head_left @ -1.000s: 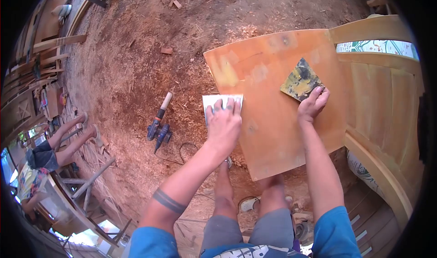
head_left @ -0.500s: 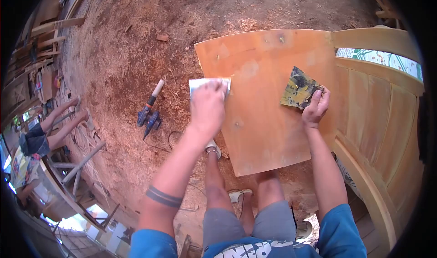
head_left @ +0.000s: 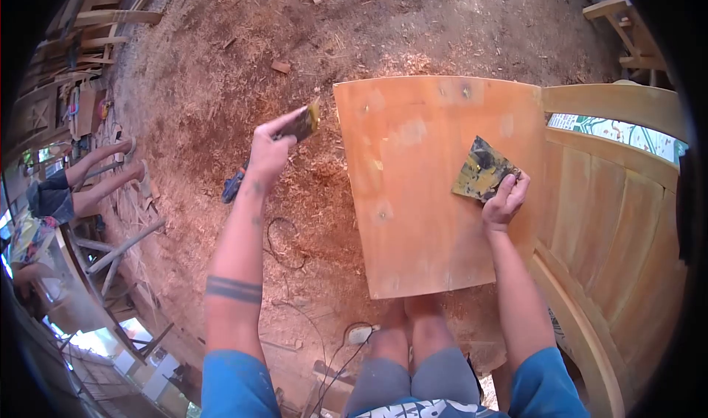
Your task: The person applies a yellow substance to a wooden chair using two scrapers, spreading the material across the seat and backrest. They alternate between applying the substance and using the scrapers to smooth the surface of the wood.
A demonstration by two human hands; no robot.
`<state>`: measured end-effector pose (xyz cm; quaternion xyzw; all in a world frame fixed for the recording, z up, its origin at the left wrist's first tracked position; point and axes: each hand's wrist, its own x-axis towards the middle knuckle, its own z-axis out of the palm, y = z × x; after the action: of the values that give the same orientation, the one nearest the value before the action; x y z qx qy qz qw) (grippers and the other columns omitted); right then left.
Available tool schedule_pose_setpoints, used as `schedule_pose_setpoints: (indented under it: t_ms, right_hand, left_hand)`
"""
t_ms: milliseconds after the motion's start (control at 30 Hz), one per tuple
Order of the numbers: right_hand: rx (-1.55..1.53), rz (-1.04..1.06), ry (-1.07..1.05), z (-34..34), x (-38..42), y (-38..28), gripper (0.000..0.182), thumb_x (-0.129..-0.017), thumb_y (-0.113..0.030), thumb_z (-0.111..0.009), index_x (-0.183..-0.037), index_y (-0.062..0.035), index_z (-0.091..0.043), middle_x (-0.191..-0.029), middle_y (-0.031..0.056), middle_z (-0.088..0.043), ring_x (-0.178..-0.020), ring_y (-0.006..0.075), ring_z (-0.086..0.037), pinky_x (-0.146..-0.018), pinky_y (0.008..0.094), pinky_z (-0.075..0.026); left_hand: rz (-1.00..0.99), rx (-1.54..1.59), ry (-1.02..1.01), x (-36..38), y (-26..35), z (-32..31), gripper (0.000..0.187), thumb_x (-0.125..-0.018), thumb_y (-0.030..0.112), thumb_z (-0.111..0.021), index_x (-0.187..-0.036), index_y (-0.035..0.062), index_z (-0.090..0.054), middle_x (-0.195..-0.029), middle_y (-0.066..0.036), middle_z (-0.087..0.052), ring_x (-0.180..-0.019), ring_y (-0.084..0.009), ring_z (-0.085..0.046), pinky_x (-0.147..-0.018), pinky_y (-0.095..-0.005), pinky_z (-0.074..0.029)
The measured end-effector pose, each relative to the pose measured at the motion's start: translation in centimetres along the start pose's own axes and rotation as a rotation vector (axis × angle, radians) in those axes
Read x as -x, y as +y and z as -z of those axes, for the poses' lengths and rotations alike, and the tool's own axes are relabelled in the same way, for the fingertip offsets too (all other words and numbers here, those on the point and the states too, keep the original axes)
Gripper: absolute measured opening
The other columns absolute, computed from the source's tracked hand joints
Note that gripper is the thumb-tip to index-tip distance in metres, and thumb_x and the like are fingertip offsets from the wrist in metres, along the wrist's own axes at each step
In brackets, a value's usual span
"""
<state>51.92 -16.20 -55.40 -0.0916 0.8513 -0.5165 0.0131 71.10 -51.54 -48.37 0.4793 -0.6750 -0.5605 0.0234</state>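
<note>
My left hand [head_left: 267,156] is raised off the left edge of the orange-brown wooden panel [head_left: 424,226], its fingers closed on a flat putty spreader [head_left: 301,125]. The spreader is tilted, dark-stained, with yellowish paste along its far edge. Over the right half of the panel, my right hand [head_left: 506,200] pinches a stiff square putty plate [head_left: 481,173] by its lower right corner. Black and mustard smears cover that plate. Pale filled patches and a few dark spots mark the panel, with small yellowish dabs near its left side.
A slatted wooden headboard-like frame [head_left: 601,197] joins the panel on the right. On the shavings-covered floor lie a blue power tool [head_left: 233,186], partly hidden by my left arm, a cord [head_left: 284,259] and a wood scrap [head_left: 280,66]. Another person's legs [head_left: 103,178] show at far left.
My left hand has lifted the spreader off the panel's left edge and moved left, turning its dark face into sight. My right hand still holds the plate. The view has shifted slightly.
</note>
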Motion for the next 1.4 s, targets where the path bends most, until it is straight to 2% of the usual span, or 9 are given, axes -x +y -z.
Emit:
schedule_pose_setpoints:
  t_ms: [300, 400, 533, 600, 833, 1033, 1233, 1333, 1400]
  right_hand:
    - [0.036, 0.032, 0.001, 0.1, -0.1, 0.6, 0.031, -0.101, -0.03, -0.043, -0.101, 0.0003, -0.05, -0.085, 0.0086, -0.057, -0.078, 0.0179, -0.053, -0.074, 0.0329, -0.044]
    - [0.068, 0.032, 0.014, 0.2, 0.1, 0.4, 0.031, -0.101, -0.029, -0.043, -0.101, 0.0006, -0.05, -0.086, 0.009, -0.056, -0.078, 0.0179, -0.053, -0.074, 0.0331, -0.045]
    - [0.017, 0.017, 0.017, 0.0, 0.1, -0.1, 0.031, -0.101, -0.029, -0.043, -0.102, 0.0008, -0.05, -0.087, 0.0092, -0.056, -0.08, 0.018, -0.053, -0.075, 0.0331, -0.045]
    - [0.013, 0.016, 0.008, 0.1, 0.2, 0.5, 0.031, -0.101, -0.029, -0.042, -0.102, 0.001, -0.05, -0.087, 0.0094, -0.057, -0.08, 0.0183, -0.054, -0.076, 0.033, -0.045]
    - [0.065, 0.06, 0.059, -0.2, 0.3, 0.4, 0.03, -0.1, -0.028, -0.043, -0.1, 0.0013, -0.05, -0.085, 0.0107, -0.058, -0.077, 0.0203, -0.055, -0.073, 0.0341, -0.045]
    - [0.088, 0.08, 0.09, -0.4, 0.4, 0.8, 0.029, -0.1, -0.027, -0.043, -0.1, 0.0007, -0.05, -0.083, 0.0124, -0.059, -0.075, 0.0227, -0.056, -0.07, 0.0364, -0.046]
    - [0.1, 0.094, 0.078, -0.3, 0.2, 0.4, 0.029, -0.099, -0.029, -0.043, -0.101, -0.0007, -0.051, -0.083, 0.0131, -0.06, -0.075, 0.0246, -0.058, -0.07, 0.038, -0.046]
    - [0.079, 0.073, 0.06, -0.2, 0.0, 0.3, 0.029, -0.099, -0.029, -0.043, -0.102, -0.0013, -0.051, -0.083, 0.0132, -0.061, -0.075, 0.0252, -0.058, -0.069, 0.0385, -0.046]
    - [0.077, 0.064, 0.052, 0.0, 0.4, 0.5, 0.029, -0.099, -0.03, -0.044, -0.102, -0.0015, -0.051, -0.082, 0.0131, -0.061, -0.074, 0.0251, -0.058, -0.069, 0.0385, -0.046]
  left_hand:
    - [-0.099, 0.068, -0.494, -0.4, -0.1, -0.1, 0.052, -0.074, -0.013, -0.053, -0.121, 0.0053, -0.066, -0.114, -0.007, -0.068, -0.103, -0.015, -0.063, -0.093, -0.0285, -0.049]
    - [-0.159, -0.063, -0.366, 4.7, 1.4, -1.0, 0.051, -0.075, -0.011, -0.054, -0.122, 0.0051, -0.065, -0.114, -0.008, -0.067, -0.105, -0.0157, -0.062, -0.092, -0.0276, -0.049]
    - [-0.008, 0.278, 0.327, 8.6, 0.8, -5.1, 0.051, -0.087, -0.009, -0.048, -0.137, -0.0051, -0.046, -0.121, -0.014, -0.063, -0.107, -0.0186, -0.062, -0.098, -0.0295, -0.046]
    - [-0.079, 0.293, 0.321, 9.0, 0.2, -8.0, 0.052, -0.089, -0.009, -0.043, -0.141, -0.0037, -0.041, -0.127, -0.016, -0.059, -0.113, -0.0202, -0.06, -0.1, -0.031, -0.045]
    - [-0.287, -0.221, 0.207, 8.0, 0.1, -11.6, 0.058, -0.079, -0.008, -0.036, -0.137, -0.0137, -0.038, -0.124, -0.032, -0.052, -0.117, -0.0421, -0.052, -0.103, -0.0423, -0.041]
    - [-0.02, -0.436, 0.058, 6.7, 1.7, -10.6, 0.058, -0.078, -0.002, -0.045, -0.134, -0.0142, -0.04, -0.121, -0.033, -0.053, -0.114, -0.0435, -0.054, -0.099, -0.0444, -0.043]
    - [0.331, -0.547, -0.516, 7.0, 1.4, -6.5, 0.055, -0.078, -0.003, -0.048, -0.132, -0.0062, -0.048, -0.123, -0.031, -0.054, -0.112, -0.0433, -0.056, -0.096, -0.0471, -0.045]
    - [-0.248, -0.73, 0.032, 6.6, -1.1, -4.5, 0.053, -0.079, -0.007, -0.046, -0.131, -0.0031, -0.05, -0.125, -0.026, -0.056, -0.114, -0.0398, -0.056, -0.097, -0.0474, -0.045]
    - [-0.655, -0.837, 0.133, 4.8, 1.1, -4.1, 0.051, -0.08, -0.01, -0.044, -0.13, -0.0014, -0.052, -0.121, -0.022, -0.058, -0.11, -0.0381, -0.058, -0.094, -0.0463, -0.047]
